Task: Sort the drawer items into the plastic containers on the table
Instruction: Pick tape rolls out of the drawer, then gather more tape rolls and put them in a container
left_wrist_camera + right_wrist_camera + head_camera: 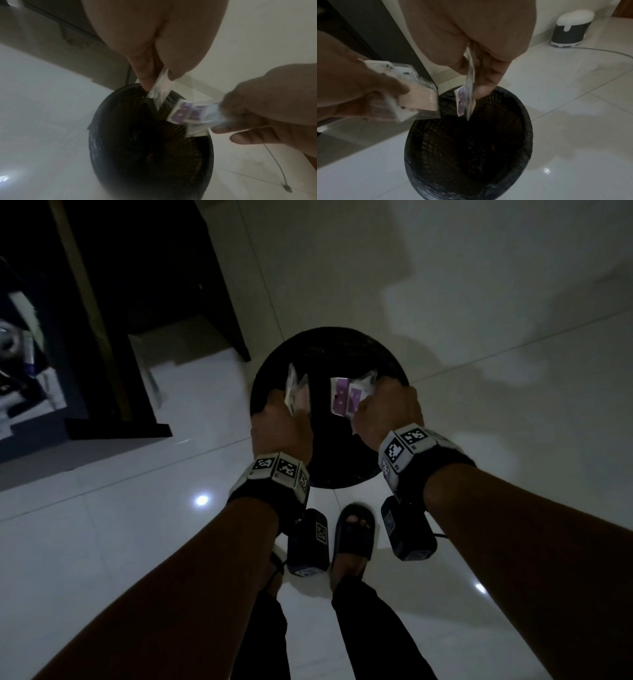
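Both hands hang over a round black mesh bin on the floor. My left hand pinches a clear plastic packet with white and pale pink contents, also the clear packet and clear packet in the wrist views. My right hand pinches a clear packet with purple labels above the bin's mouth; the purple packet and purple packet hang edge-down. The black bin and black bin look dark inside.
A dark cabinet with an open drawer of items stands at the left. White glossy floor tiles surround the bin. My sandalled foot is just in front of it. A small white and dark appliance with a cord sits at the far right.
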